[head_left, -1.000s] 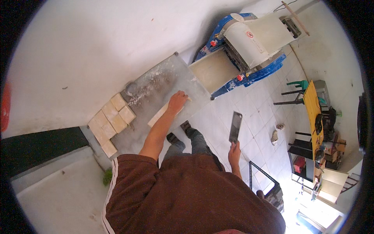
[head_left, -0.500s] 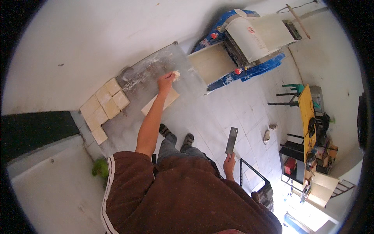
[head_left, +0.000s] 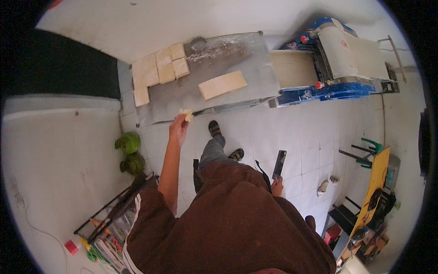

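Since half a second ago, the bare left hand (head_left: 178, 129) has moved from above mid-table to the near edge of the grey, powder-dusted table (head_left: 248, 59), its fingers pinching a crumpled, pale-yellow doughy scrap (head_left: 187, 114). The bare right hand (head_left: 277, 187) grips a dark, rectangular-bladed cleaver (head_left: 279, 162) (white floor tiles (head_left: 301, 137) surround its blade), which points away from the body, angled slightly right. A flat, pale, oblong slab (head_left: 222, 85) lies with grey tabletop around it, its long axis running roughly along the near edge, apart from the pale-yellow, squarish blocks (head_left: 147, 73) leftward.
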A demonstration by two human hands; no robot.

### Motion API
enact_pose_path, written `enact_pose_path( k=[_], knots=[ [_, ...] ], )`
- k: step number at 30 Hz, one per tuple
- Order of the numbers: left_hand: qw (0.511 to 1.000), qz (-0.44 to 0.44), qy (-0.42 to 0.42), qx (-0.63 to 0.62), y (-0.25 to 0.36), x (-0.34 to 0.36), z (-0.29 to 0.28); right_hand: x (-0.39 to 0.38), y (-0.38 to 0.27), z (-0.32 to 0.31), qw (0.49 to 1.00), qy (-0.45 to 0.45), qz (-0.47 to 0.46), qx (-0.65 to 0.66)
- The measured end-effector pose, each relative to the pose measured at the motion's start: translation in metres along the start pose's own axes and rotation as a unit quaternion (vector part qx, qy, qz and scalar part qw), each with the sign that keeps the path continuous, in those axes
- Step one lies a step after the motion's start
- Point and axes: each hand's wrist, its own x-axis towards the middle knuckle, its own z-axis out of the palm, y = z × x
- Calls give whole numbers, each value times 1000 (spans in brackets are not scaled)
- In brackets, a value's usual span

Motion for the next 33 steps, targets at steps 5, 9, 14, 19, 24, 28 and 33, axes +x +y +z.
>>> enact_pose_path(
  k=[5,9,14,19,24,28,33],
  knots=[
    [995,-81,20,-49,-73,0,-117,12,21,-28,999,-23,-38,12],
    [997,-53,26,46,-121,94,-169,26,2,-49,999,35,0,-4],
    [977,-106,135,-125,-127,218,-144,29,-27,-70,996,83,1,35],
    [907,-229,289,-204,-155,200,-129,25,-63,-79,989,140,-43,33],
    [816,-322,-103,469,-108,138,-114,47,-136,-74,985,152,-62,46],
    [594,-56,-372,711,-10,89,-24,84,-219,-71,986,93,-111,82],
    [721,299,-187,597,16,60,120,124,-334,-56,962,16,-252,106]
  ],
)
